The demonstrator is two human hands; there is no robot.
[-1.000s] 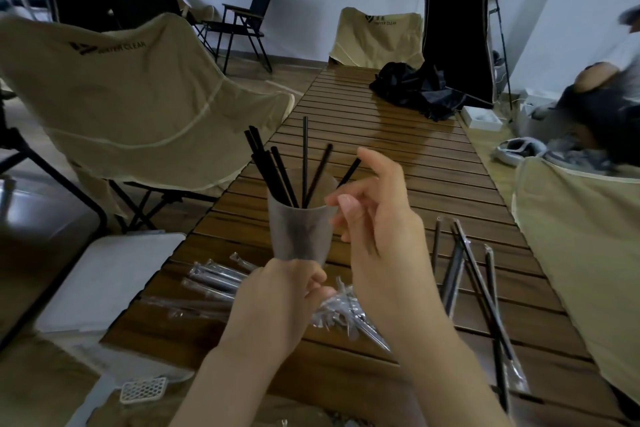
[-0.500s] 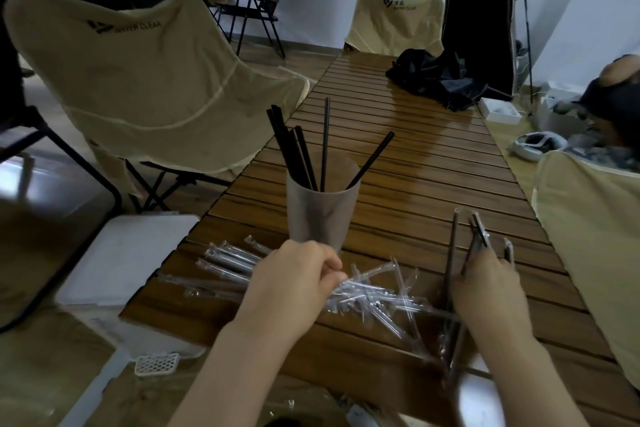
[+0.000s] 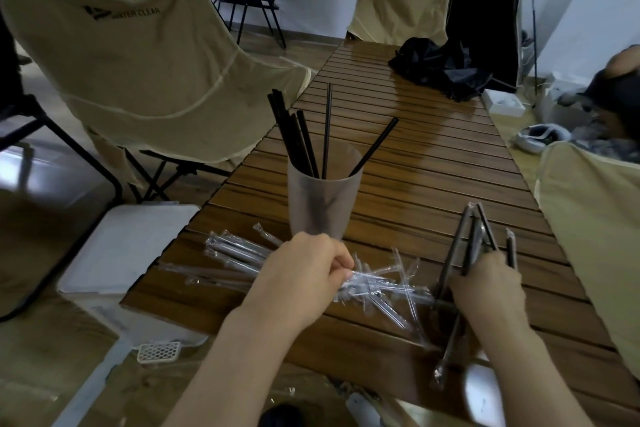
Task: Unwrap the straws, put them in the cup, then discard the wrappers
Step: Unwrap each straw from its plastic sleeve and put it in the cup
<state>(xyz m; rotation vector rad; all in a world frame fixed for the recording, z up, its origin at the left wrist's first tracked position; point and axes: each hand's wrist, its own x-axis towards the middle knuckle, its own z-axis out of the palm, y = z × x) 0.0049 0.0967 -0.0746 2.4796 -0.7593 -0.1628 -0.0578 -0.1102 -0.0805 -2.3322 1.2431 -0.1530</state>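
Note:
A frosted cup (image 3: 323, 199) stands on the slatted wooden table (image 3: 408, 163) and holds several black straws (image 3: 304, 139). Empty clear wrappers (image 3: 384, 284) lie scattered in front of it, with more to the left (image 3: 232, 250). My left hand (image 3: 304, 274) pinches a bunch of the empty wrappers at the fingertips. On the right lie several wrapped straws (image 3: 465, 246) in a loose fan. My right hand (image 3: 488, 288) rests on their near part, fingers curled round one or more of them.
A white lidded box (image 3: 128, 246) sits on the floor at the table's left edge. Beige camping chairs stand left (image 3: 145, 69), right (image 3: 595, 239) and at the far end. A black bag (image 3: 440, 69) lies on the far table. Another person is at the far right.
My right hand has dropped from beside the cup down to the wrapped straws on the right. The left hand has stayed on the empty wrappers, and the view has tilted down slightly.

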